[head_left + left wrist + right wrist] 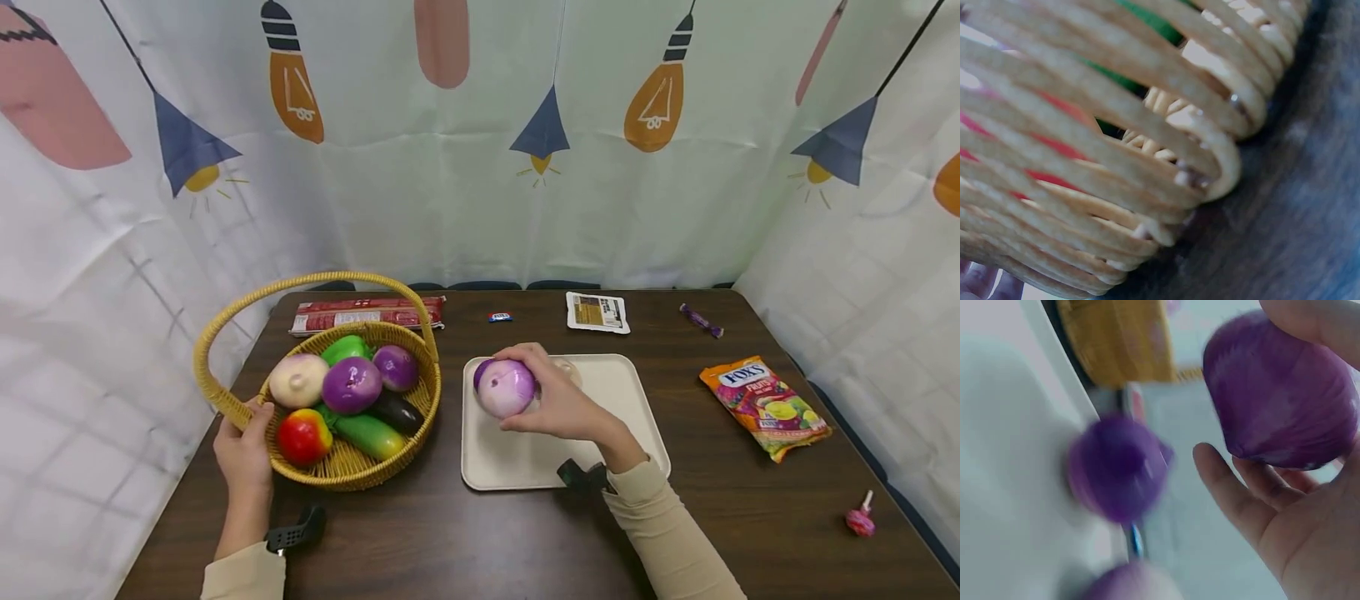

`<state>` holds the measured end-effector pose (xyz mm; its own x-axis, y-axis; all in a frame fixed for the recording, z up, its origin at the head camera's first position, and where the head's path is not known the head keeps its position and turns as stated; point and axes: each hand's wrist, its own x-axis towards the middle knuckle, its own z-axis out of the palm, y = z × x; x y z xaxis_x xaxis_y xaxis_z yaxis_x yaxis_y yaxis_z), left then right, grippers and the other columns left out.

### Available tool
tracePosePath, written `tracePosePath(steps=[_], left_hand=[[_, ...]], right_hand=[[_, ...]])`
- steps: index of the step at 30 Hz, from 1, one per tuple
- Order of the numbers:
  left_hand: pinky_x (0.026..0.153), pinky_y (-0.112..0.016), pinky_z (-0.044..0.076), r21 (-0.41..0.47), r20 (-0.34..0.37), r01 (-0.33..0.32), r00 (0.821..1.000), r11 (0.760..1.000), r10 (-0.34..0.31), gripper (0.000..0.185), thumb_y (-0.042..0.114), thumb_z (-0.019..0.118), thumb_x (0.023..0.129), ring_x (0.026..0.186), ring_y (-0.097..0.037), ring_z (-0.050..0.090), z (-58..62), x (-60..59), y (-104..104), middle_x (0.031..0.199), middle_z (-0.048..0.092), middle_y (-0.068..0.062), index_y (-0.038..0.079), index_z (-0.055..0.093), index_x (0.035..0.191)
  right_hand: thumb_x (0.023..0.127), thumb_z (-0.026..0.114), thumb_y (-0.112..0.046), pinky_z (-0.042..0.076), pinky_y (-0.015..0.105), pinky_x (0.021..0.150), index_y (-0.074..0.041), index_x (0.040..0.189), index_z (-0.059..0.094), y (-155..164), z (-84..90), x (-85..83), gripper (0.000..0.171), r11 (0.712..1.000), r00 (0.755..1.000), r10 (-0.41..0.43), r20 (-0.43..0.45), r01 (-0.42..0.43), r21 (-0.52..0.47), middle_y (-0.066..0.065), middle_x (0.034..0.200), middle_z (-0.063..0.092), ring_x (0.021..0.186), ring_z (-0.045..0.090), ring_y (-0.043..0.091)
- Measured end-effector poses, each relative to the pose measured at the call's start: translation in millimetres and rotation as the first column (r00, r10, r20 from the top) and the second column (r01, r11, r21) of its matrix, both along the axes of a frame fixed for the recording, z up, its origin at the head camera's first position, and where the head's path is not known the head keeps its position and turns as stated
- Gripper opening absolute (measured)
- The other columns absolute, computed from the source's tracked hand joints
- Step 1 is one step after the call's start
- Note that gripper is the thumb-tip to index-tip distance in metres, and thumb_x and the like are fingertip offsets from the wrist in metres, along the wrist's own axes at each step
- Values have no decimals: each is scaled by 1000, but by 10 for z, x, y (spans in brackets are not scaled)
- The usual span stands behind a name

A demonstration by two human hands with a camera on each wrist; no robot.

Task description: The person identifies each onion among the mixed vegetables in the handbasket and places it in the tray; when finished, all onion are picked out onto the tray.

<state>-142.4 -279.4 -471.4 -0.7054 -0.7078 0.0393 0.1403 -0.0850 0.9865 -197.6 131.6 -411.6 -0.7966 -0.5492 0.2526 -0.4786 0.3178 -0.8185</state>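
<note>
Gripping a purple onion [505, 388] from the side, the right hand [558, 402] holds it just over the far-left part of the cream tray [630, 417] on the dark counter [465, 533]; fingers curl over its top, thumb underneath. The left hand [243, 450] holds the wicker basket [352, 471] where the handle meets the rim. Inside lie a pale onion [297, 380], another purple onion [352, 385], a tomato-like red piece [303, 437] and green vegetables. A candy bag [765, 407] sits well apart to the right.

Left wrist view: only the woven basket wall [1116, 156] and the counter [1310, 206]; a few fingertips [979, 281] show at the lower edge, too little to tell their grip.

Right wrist view: the purple onion [1282, 394] rests against curled fingers [1241, 487], the palm partly bare (a loose cradle, not a clamp). Blurred purple shapes lie beyond.

Judgement: the onion looks glossy, smooth and probably light and hard, so it may slip; taking it around its widest girth seems best.
</note>
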Motion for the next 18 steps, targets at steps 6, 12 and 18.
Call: tracePosePath(steps=[6, 12, 18], left_hand=[[73, -18, 38, -5, 2, 4, 1000, 1000, -4, 9, 9, 66, 90, 84, -12, 47, 10, 17, 3, 85, 59, 8, 15, 63, 85], [74, -19, 38, -20, 16, 5, 1000, 1000, -4, 6, 11, 66, 91, 85, -13, 47, -14, -4, -1, 88, 58, 7, 9, 61, 89], [75, -19, 36, -17, 20, 5, 1000, 1000, -4, 5, 11, 66, 91, 87, -12, 47, -10, -8, -12, 88, 58, 8, 12, 62, 88]], right_hand=[[70, 87, -6, 45, 42, 95, -10, 143, 38, 475, 67, -140, 88, 991, 992, -116, 53, 120, -66, 7, 135, 46, 116, 53, 26], [78, 81, -5, 49, 29, 89, -11, 146, 35, 1013, -62, -303, 82, 966, 975, -199, 102, 212, -145, 13, 138, 45, 112, 54, 27], [84, 75, -7, 50, 22, 84, -19, 151, 31, 1393, -208, -357, 81, 921, 924, -315, 219, 353, -167, 16, 144, 36, 117, 47, 29]])
